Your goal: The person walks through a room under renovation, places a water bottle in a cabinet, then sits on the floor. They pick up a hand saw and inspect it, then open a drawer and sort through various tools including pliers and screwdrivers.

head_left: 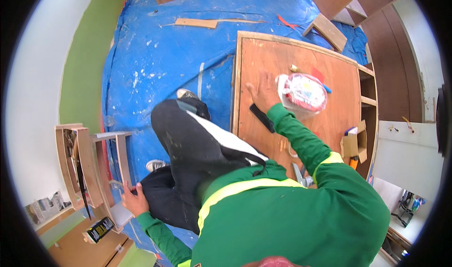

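My right hand [265, 92] lies with its fingers spread on the brown wooden panel top [254, 55] of a low cabinet, holding nothing. Just beside it sits a clear plastic package [305, 92] with red and white contents. A black oblong object [262, 118] lies by my right wrist. Low on the left, my left hand [135, 201] has its thumb and fingers at the end of a light wooden drawer-like frame [123, 159], which it seems to grip. Its lower fingers are partly hidden.
Blue sheeting [155, 55], spotted with white, covers the floor. A wood offcut [196, 23] lies on it at the far side. At the left stand narrow wooden boxes [84, 163] and a black-and-yellow carton [99, 229]. An open cardboard box [355, 142] stands at the cabinet's right.
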{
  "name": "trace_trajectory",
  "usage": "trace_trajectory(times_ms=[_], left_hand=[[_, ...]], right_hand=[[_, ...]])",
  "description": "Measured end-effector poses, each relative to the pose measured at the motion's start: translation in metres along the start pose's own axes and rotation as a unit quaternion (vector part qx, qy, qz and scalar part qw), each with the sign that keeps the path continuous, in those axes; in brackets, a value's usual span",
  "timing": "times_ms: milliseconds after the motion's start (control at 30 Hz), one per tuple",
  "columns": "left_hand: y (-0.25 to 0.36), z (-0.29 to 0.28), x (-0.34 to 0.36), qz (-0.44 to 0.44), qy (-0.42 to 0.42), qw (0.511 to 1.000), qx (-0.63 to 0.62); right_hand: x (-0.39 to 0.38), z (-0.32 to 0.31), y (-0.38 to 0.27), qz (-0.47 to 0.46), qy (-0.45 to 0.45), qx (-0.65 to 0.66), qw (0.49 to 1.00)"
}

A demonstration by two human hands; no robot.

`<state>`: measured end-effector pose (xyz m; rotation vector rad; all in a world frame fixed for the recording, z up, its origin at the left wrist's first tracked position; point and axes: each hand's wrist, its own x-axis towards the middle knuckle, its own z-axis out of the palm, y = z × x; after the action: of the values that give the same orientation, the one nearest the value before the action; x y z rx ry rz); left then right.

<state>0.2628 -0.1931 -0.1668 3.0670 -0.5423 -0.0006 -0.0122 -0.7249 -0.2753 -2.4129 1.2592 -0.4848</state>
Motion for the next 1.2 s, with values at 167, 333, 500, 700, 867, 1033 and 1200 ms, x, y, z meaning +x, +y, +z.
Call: trace_trajectory(times_ms=[167, 333, 500, 700, 867, 1033, 1200], left_hand=[[0.001, 0.016, -0.003, -0.016, 0.014, 1.0, 0.006], [0.008, 0.017, 0.001, -0.066, -0.022, 0.997, 0.035], [0.019, 0.02, 0.013, -0.071, -0.024, 0.996, 0.056], [0.039, 0.015, 0.016, -0.038, 0.024, 0.999, -0.004], [0.02, 0.017, -0.002, -0.065, 0.031, 0.997, 0.002], [0.025, 0.012, 0.03, -0.021, 0.069, 0.997, -0.02], [0.022, 0.0, 0.008, -0.039, 0.057, 0.983, -0.172]], right_hand=[[0.11, 0.108, 0.057, 0.267, 0.152, -0.149, 0.94], [0.185, 0.121, 0.015, 0.333, 0.044, -0.126, 0.933], [0.249, 0.179, -0.135, -0.165, -0.302, 0.049, 0.938], [0.232, 0.147, -0.155, -0.143, -0.035, 0.07, 0.987], [0.245, 0.145, 0.011, 0.172, 0.188, -0.06, 0.965], [0.24, 0.154, 0.046, -0.092, -0.059, -0.235, 0.966], [0.185, 0.154, -0.142, -0.29, -0.292, 0.109, 0.905]])
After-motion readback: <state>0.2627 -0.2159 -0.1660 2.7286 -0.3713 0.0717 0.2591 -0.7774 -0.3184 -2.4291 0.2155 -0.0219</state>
